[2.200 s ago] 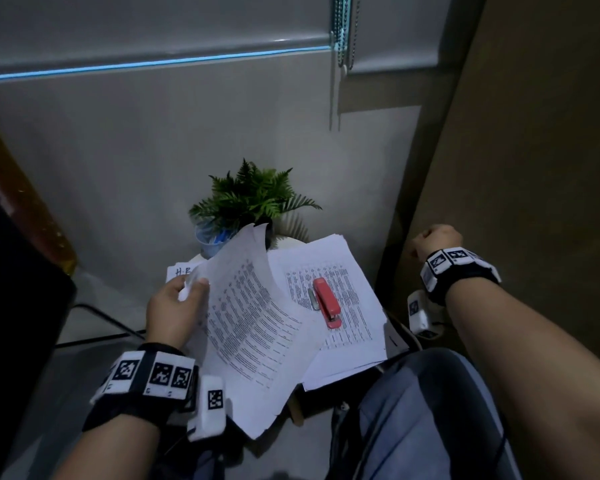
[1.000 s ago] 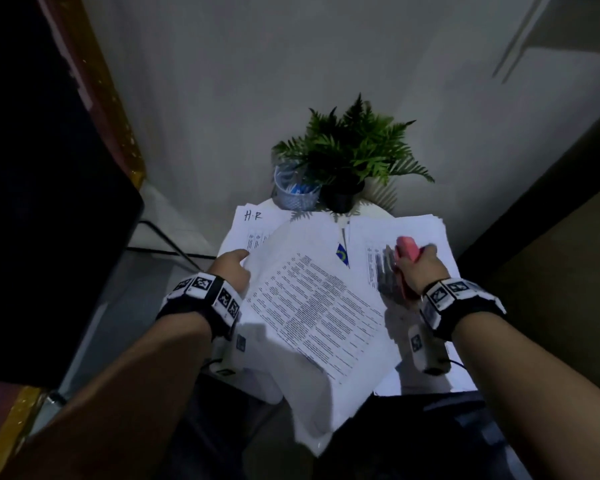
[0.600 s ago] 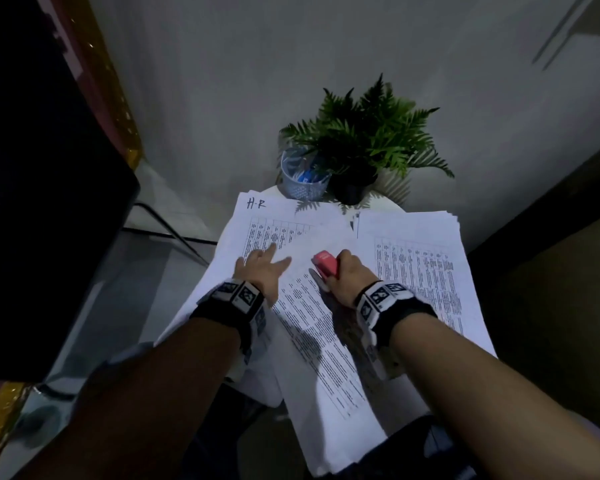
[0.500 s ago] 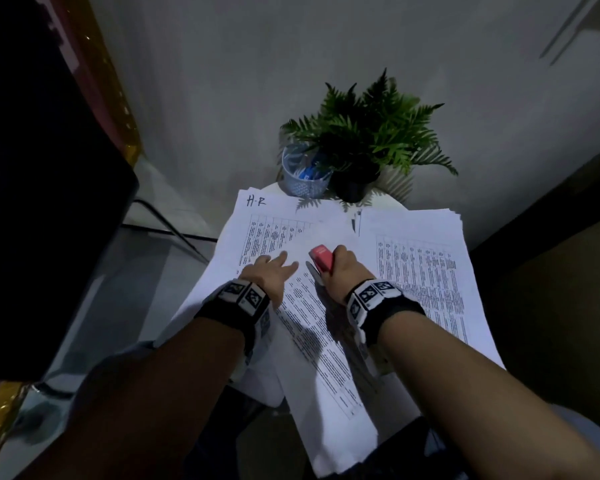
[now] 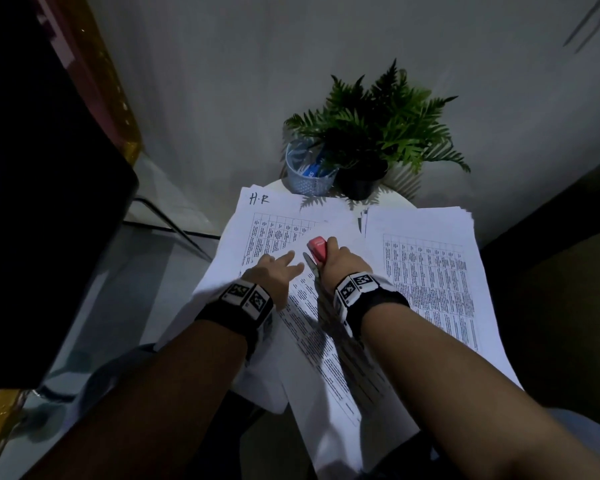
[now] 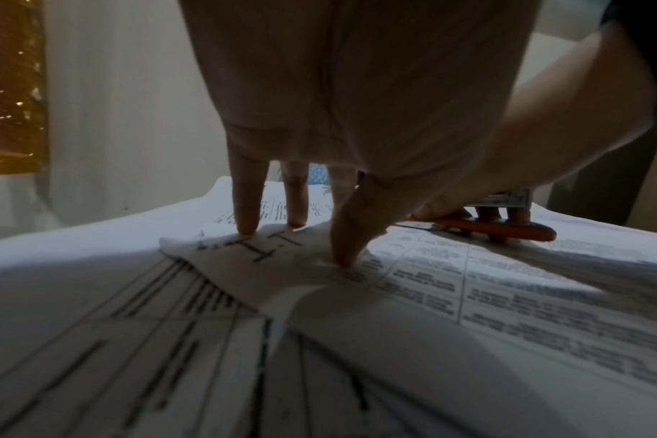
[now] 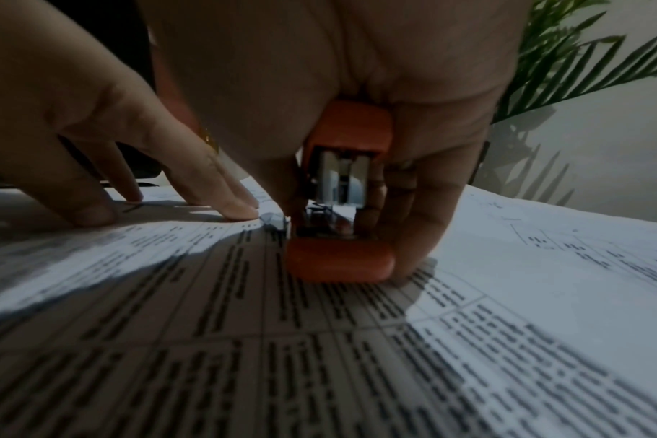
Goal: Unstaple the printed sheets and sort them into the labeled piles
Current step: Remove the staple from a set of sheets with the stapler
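Observation:
A stapled set of printed sheets [image 5: 329,358] lies slanted across the small table, between a left pile marked "H.R" [image 5: 260,216] and a right pile [image 5: 430,271]. My left hand [image 5: 278,270] presses the set's top corner [image 6: 267,257] flat with straight fingers [image 6: 246,219]; the corner bears a handwritten label. My right hand [image 5: 342,263] grips a red stapler [image 5: 318,249] and holds its base [image 7: 338,260] down on the same corner, right beside the left fingertips [image 7: 240,209]. The staple itself is hidden.
A potted fern [image 5: 378,133] and a mesh cup with pens [image 5: 309,171] stand at the table's back edge against the wall. A dark block [image 5: 42,188] fills the left. The papers overhang the round table [image 5: 395,199] toward my lap.
My left hand laid the lifted sheets down and now presses them flat. My right hand took the red stapler off the right pile and brought it to the middle set's top corner.

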The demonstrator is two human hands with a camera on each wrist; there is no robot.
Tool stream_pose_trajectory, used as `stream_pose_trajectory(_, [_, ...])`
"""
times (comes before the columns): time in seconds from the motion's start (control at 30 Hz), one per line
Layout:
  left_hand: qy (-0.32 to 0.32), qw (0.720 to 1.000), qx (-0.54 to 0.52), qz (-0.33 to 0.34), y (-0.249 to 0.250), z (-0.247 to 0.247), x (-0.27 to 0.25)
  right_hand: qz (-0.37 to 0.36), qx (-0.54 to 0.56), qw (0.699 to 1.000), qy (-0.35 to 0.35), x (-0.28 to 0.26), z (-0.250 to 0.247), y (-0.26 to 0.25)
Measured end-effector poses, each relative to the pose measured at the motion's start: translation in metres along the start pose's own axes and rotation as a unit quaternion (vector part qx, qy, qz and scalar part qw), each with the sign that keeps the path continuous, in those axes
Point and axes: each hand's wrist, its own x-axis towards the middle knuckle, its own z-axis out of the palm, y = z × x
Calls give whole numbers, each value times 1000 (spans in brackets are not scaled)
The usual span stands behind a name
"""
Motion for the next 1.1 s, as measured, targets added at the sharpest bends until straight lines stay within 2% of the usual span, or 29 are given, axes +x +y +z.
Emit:
stream_pose_trajectory(0.13, [62, 998, 22, 7, 3, 13, -1, -13, 21, 1000, -16, 3, -2, 2])
stream_pose_trajectory(0.4, [83, 996, 13, 12, 5, 11, -5, -14, 33, 998, -53, 11, -12, 10])
stream_pose_trajectory(0.67, [88, 996, 12, 15, 5, 7, -7, -5, 51, 997, -52, 15, -11, 13])
stream_pose_trajectory(0.83, [46, 999, 12, 8, 8, 2, -5, 4, 71, 996, -51, 13, -8, 14])
stream_pose_trajectory(0.93, [-7, 999, -45, -17, 3, -11, 2, 0, 64, 996, -60, 9, -9, 18])
stream_pose_trajectory(0.97, [-6, 997, -69, -30, 1, -16, 5, 0, 57, 997, -60, 6, -11, 22])
stream_pose_trajectory(1.1, [56, 985, -103, -125, -2, -22, 13, 64, 57, 996, -37, -8, -22, 54])
